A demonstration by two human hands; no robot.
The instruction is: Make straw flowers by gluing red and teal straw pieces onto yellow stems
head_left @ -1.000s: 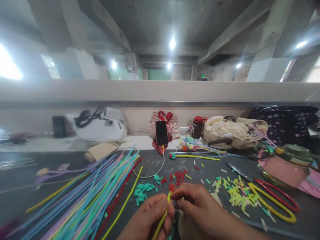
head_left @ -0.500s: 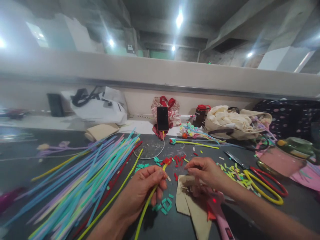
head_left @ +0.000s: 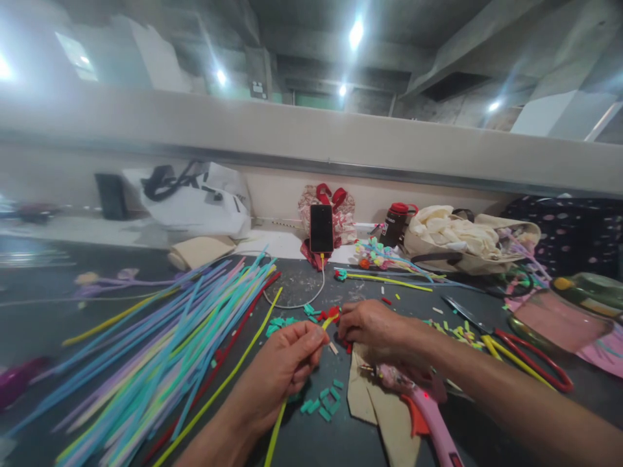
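Note:
My left hand [head_left: 294, 353] is closed, thumb and fingers pinching a yellow pipe cleaner [head_left: 276, 433]. Small red pieces [head_left: 331, 314] sit at the tip of that stem, just past my fingers. My right hand [head_left: 372, 322] reaches in beside the tip with its fingers curled down over the loose red bits; whatever is between them is hidden. Under my right wrist a pink hot glue gun [head_left: 431, 415] lies on a beige piece of card [head_left: 363, 392], its red light lit. Short teal pieces [head_left: 324, 402] are scattered between my hands.
A large bundle of coloured pipe cleaners [head_left: 165, 350] covers the left side. Scissors [head_left: 523, 353] and cut yellow pieces [head_left: 460, 334] lie to the right. Behind stand a phone [head_left: 321, 228] on a white cable, finished-looking flowers [head_left: 377, 254], a bottle [head_left: 395, 224] and bags [head_left: 199, 201].
My right hand has moved left and down from above the card to the red pieces, and its fingers have curled in. My left hand still holds the yellow pipe cleaner.

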